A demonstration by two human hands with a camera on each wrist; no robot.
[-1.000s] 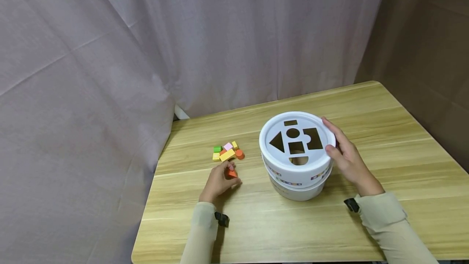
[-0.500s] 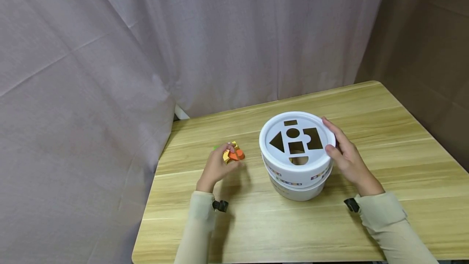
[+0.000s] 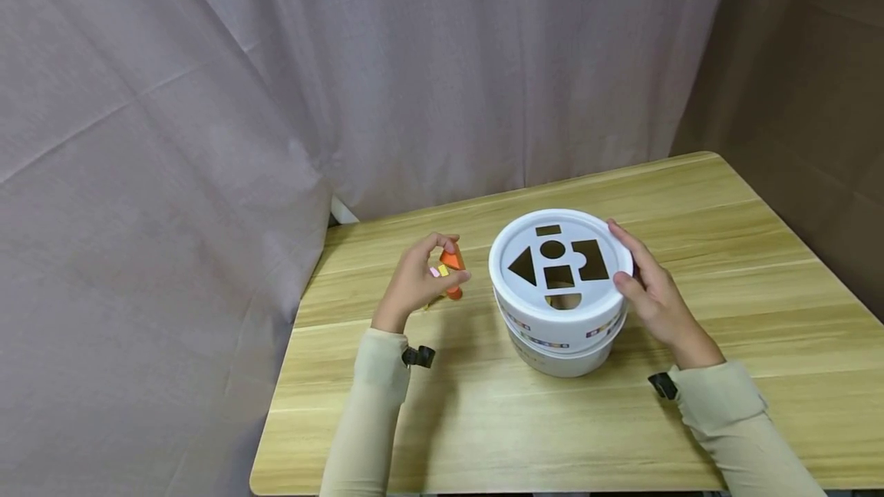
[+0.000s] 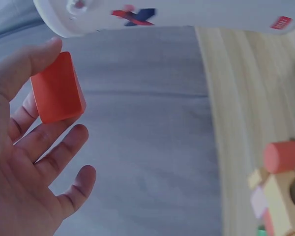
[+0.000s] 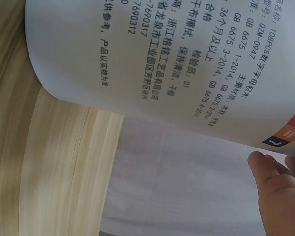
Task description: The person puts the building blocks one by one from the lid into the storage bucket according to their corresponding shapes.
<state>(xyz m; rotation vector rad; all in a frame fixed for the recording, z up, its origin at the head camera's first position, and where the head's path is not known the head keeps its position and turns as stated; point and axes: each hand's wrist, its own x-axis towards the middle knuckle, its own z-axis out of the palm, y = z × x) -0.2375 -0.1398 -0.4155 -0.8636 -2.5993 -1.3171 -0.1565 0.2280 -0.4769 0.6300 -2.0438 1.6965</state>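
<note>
My left hand [image 3: 412,282] pinches an orange triangular block [image 3: 452,258] between thumb and fingertips, above the table and left of a white bucket [image 3: 562,343]. In the left wrist view, one flat face of this block [image 4: 59,88] shows, with the other fingers spread below it. The bucket's white lid [image 3: 522,296] has cut-out holes: a triangle, a circle, a square and other shapes. My right hand [image 3: 659,309] grips the lid's right rim, thumb toward the near side. Printed text covers the bucket's side [image 5: 187,64] in the right wrist view.
Behind the left hand lies a small pile of blocks, partly hidden: an orange cylinder [image 4: 282,156], a yellow arch block [image 4: 279,201] and a pink block [image 4: 259,201] among them. The wooden table [image 3: 746,290] ends at a grey curtain [image 3: 442,83] at the back.
My left hand has lifted the orange triangular block off the table and carried it up and away past the block pile. The right hand and bucket stay where they were.
</note>
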